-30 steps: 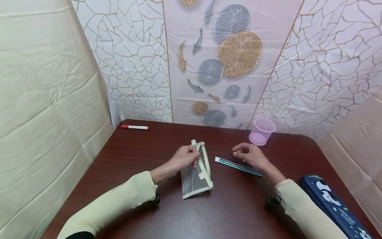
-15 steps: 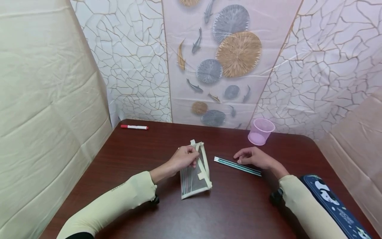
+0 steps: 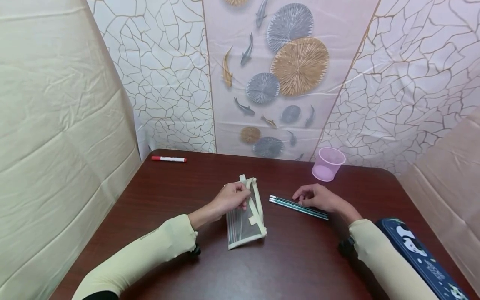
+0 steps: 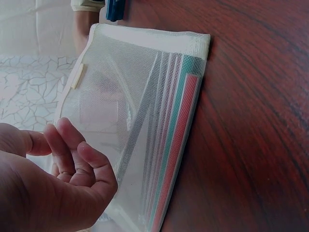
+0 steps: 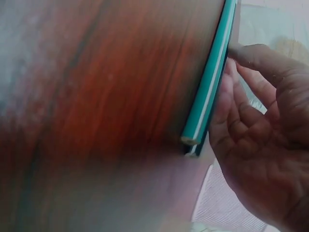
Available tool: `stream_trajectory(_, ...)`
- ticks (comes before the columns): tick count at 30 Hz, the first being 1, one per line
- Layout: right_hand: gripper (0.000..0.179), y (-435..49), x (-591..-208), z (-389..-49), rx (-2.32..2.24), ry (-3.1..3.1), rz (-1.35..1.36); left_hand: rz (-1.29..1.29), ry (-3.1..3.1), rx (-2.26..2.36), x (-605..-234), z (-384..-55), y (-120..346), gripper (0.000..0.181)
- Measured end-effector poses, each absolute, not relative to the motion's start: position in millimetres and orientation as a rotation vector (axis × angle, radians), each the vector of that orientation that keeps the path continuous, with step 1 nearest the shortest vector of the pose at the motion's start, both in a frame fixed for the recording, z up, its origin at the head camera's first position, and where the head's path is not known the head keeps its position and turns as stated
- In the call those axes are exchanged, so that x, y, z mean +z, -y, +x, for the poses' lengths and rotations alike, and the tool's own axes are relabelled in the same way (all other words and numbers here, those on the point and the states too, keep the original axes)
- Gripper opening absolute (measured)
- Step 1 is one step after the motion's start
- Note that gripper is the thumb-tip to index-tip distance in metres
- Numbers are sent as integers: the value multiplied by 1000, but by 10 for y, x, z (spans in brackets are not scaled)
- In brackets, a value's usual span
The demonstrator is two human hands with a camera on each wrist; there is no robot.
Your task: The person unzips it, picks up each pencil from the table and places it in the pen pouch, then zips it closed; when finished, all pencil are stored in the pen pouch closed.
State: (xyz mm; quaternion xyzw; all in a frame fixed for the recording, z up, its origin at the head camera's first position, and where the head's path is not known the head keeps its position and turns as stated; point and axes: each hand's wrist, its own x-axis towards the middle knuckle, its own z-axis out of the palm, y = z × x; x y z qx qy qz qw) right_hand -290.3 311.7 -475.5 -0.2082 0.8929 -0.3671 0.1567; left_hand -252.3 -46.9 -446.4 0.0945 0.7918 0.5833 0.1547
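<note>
A pale mesh zip pouch (image 3: 240, 225) stands tilted on the table, with long striped, straw-like sticks (image 4: 176, 125) showing through its side. My left hand (image 3: 233, 196) pinches the pouch's upper edge, and the mouth gapes beside it. To the right lie green pencils (image 3: 296, 207) with white ends, side by side. My right hand (image 3: 318, 198) is at their far side with bent fingers and thumb (image 5: 260, 58) against them. In the right wrist view the pencils hide the fingertips, so whether they grip one cannot be made out.
A pink mesh cup (image 3: 328, 164) stands at the back right. The navy panda pencil case (image 3: 420, 254) lies along the right edge, beside the right forearm. A red-and-white marker (image 3: 168, 159) is at the back left. Patterned cloth hangs behind the dark wooden table (image 3: 240, 275).
My right hand has drawn slightly back and come down to the pencils. The far pencil's end now sits a little apart from the others. The left hand and pouch stay in place.
</note>
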Motion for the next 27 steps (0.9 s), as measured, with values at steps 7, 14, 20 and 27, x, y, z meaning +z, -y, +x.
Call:
stream_trajectory(7,27,-3031,-4704,-2866,-869,-2721,-655,270,-2272,1662,-4474,-2538,468,14)
stream_trajectory(14,26,-3019,-4711,-2880,-839,-2759,-630,281,-2274,1649,-4469,-2552,480,14)
stream_trajectory(20,26,-2980,-4655,-2899,-786,-2785,-675,292,-2278,1653,-4471,-2559,487,14)
stream_trajectory(27,28,-2870,-4550,-2924,-780,-2841,-705,288,-2274,1653,-4459,-2546,475,15)
